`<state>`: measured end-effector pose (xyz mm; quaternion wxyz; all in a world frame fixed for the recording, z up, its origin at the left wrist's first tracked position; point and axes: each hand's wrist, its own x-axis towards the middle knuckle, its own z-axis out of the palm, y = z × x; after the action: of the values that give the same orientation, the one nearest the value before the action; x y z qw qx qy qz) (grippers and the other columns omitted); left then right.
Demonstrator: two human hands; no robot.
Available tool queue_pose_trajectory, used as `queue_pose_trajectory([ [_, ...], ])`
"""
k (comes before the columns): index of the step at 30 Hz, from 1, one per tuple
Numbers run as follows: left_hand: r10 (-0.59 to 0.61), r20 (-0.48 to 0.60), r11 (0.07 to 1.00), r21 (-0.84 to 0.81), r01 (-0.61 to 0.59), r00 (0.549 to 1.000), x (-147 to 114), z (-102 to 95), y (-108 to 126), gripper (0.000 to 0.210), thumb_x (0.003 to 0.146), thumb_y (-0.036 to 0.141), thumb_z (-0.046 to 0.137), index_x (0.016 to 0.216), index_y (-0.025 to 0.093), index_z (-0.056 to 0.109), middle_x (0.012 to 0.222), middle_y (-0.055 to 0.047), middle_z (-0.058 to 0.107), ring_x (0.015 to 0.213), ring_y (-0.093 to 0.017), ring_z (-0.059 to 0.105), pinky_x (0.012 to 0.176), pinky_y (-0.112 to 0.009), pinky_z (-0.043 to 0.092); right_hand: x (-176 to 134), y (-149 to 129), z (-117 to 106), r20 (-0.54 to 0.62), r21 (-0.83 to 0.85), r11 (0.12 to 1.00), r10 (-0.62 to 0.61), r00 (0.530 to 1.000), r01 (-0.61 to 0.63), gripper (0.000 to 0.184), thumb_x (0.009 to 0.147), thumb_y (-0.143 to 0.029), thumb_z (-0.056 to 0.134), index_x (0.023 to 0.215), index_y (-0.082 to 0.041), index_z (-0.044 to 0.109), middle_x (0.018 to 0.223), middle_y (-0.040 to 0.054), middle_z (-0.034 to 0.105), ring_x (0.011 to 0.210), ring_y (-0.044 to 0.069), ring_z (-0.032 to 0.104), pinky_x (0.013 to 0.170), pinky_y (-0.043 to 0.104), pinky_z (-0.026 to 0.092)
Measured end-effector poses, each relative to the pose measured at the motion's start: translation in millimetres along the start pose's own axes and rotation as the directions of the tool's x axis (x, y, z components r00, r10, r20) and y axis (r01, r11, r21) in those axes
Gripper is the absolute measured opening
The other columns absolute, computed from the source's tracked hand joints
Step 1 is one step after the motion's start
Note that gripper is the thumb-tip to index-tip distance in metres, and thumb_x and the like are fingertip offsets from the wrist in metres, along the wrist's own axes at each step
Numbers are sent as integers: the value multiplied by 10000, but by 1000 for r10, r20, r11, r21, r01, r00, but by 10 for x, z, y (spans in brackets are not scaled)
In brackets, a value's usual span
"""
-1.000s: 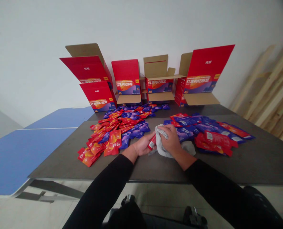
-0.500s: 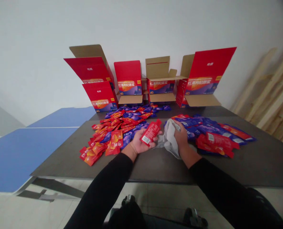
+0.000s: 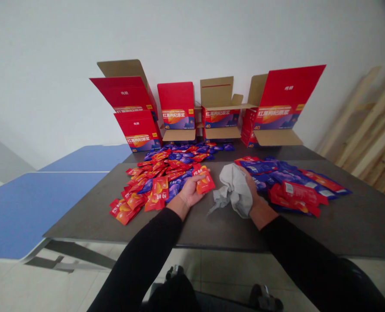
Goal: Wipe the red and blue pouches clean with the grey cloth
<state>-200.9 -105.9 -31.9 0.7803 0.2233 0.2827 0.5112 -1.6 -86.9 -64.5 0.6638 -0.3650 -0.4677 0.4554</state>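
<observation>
My left hand (image 3: 191, 193) is closed on a red pouch (image 3: 205, 182), whose front with an orange picture and white lettering faces up. Just right of it, my right hand (image 3: 253, 195) grips a crumpled grey cloth (image 3: 235, 186); the cloth hides most of its fingers. The cloth and the pouch are a little apart. To the left lies a loose heap of red and purple pouches (image 3: 159, 193), reaching back toward the boxes. Beyond my right hand is a second pile of purple and red pouches (image 3: 289, 175), laid flatter.
Along the back of the dark table (image 3: 211, 232) stand open red cartons, among them a left carton (image 3: 138, 130), a middle carton (image 3: 176, 108) and a right carton (image 3: 276, 99) with its flaps out. A blue table (image 3: 49, 208) adjoins on the left. Wooden planks (image 3: 370, 138) lean at the right.
The left hand has turned the pouch from its barcode side to its picture side. The right hand's cloth has come away from the pouch and now bunches in front of the fingers.
</observation>
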Motion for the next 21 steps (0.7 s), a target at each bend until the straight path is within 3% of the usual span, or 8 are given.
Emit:
queue_pose_trajectory([
  [3, -21, 17, 999, -36, 22, 1000, -5, -7, -20, 424, 791, 19, 527, 1184, 140, 631, 909, -70, 718, 804, -196, 729, 820, -370, 592, -89, -75, 46, -35, -109, 994, -19, 999, 15, 321, 688, -491, 736, 863, -234, 656, 749, 4, 685, 656, 201, 662, 578, 314, 550],
  [6, -95, -20, 994, -55, 94, 995, -2, -23, -31, 321, 820, 112, 538, 1124, 152, 635, 890, -79, 707, 815, -231, 727, 782, -399, 587, -184, -134, 87, -10, -319, 925, -221, 975, 206, 151, 767, -386, 637, 795, -242, 670, 809, 28, 698, 784, 230, 664, 720, 366, 559],
  [9, -145, 60, 986, -79, 149, 988, -7, -29, -23, 287, 903, 380, 546, 1037, 151, 656, 834, -92, 688, 708, -230, 690, 658, -366, 563, -276, -157, 130, 95, -452, 786, -427, 899, 421, 151, 831, -281, 516, 782, -239, 653, 845, 39, 673, 860, 234, 639, 838, 399, 529],
  [12, -186, 127, 976, -91, 198, 974, -20, -10, -15, 384, 931, 487, 519, 1022, 147, 673, 879, -115, 703, 679, -207, 669, 594, -309, 521, -352, -140, 181, 222, -493, 662, -532, 817, 564, 46, 815, -259, 603, 845, -229, 618, 899, 48, 625, 876, 234, 618, 839, 399, 531],
  [14, -173, 122, 978, -96, 185, 977, -26, 12, -19, 360, 955, 449, 503, 1033, 145, 680, 898, -113, 715, 718, -208, 685, 637, -307, 531, -391, -118, 211, 297, -483, 613, -557, 776, 625, 115, 787, -241, 672, 876, -233, 599, 979, 61, 620, 930, 241, 628, 863, 409, 546],
  [17, -167, 93, 981, -81, 175, 982, -26, 43, -34, 394, 987, 447, 475, 1009, 115, 687, 850, -113, 715, 773, -224, 704, 737, -332, 552, -433, -99, 233, 463, -407, 581, -534, 707, 705, 121, 850, -191, 632, 957, -246, 618, 1080, 66, 670, 1023, 241, 659, 927, 429, 556],
  [21, -202, 41, 977, -57, 204, 979, -10, 51, -54, 533, 995, 568, 440, 979, 100, 695, 796, -114, 708, 773, -239, 707, 766, -347, 552, -464, -96, 241, 664, -312, 513, -484, 570, 800, 327, 901, -149, 566, 1208, -243, 630, 1134, 77, 723, 1060, 242, 676, 960, 453, 565],
])
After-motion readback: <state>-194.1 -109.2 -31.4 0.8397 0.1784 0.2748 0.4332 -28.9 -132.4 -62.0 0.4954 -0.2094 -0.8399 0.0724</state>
